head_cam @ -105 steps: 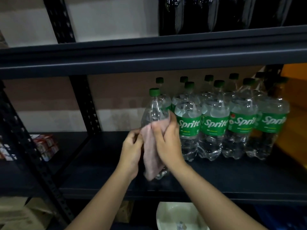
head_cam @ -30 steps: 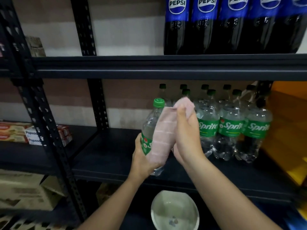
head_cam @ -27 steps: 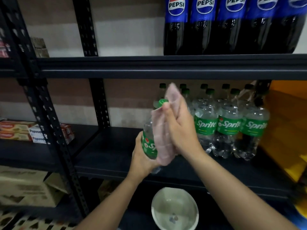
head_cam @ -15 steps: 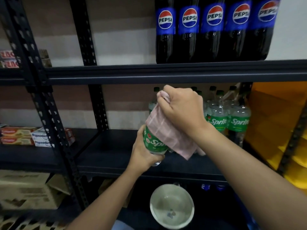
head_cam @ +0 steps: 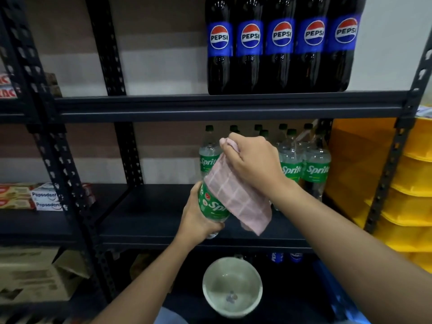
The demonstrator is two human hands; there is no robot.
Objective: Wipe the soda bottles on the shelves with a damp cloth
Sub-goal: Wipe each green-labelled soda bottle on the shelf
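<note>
Pink cloth (head_cam: 236, 197) bunched in right hand (head_cam: 253, 163) grip over Sprite bottle (head_cam: 211, 206); left hand (head_cam: 198, 220) grips bottle base.

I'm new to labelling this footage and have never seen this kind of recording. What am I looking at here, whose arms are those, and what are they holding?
There is no machine: a person wears a camera on the head, looking forward and down, so the arms are their own. The left hand grips a Sprite bottle by its lower body, lifted off the shelf. The right hand holds a pink checked cloth bunched over the bottle's top. More Sprite bottles stand behind, Pepsi bottles stand on the shelf above, and a pale bowl sits below.
</note>
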